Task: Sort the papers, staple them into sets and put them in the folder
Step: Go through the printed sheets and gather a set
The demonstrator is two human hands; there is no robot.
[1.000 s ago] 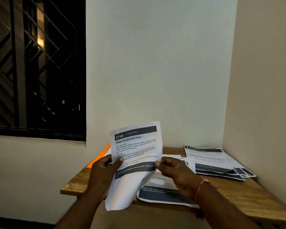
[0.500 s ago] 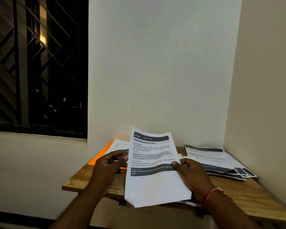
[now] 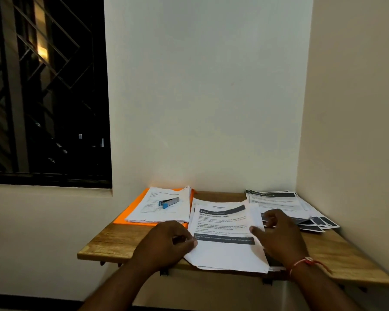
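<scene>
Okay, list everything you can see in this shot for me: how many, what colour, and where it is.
table: one, brown wood, in the room's corner
folder: one, orange, back left of the table
paper stack: one, white, on the folder
stapler: one, blue and silver, on that stack
middle pile: one, white with dark bands, front centre
fanned sheets: one spread, white with dark headers, back right
window: one, dark with a grille, upper left of view
left hand: one, touching the middle pile's left edge
right hand: one, on the pile's right side, red thread at the wrist
</scene>
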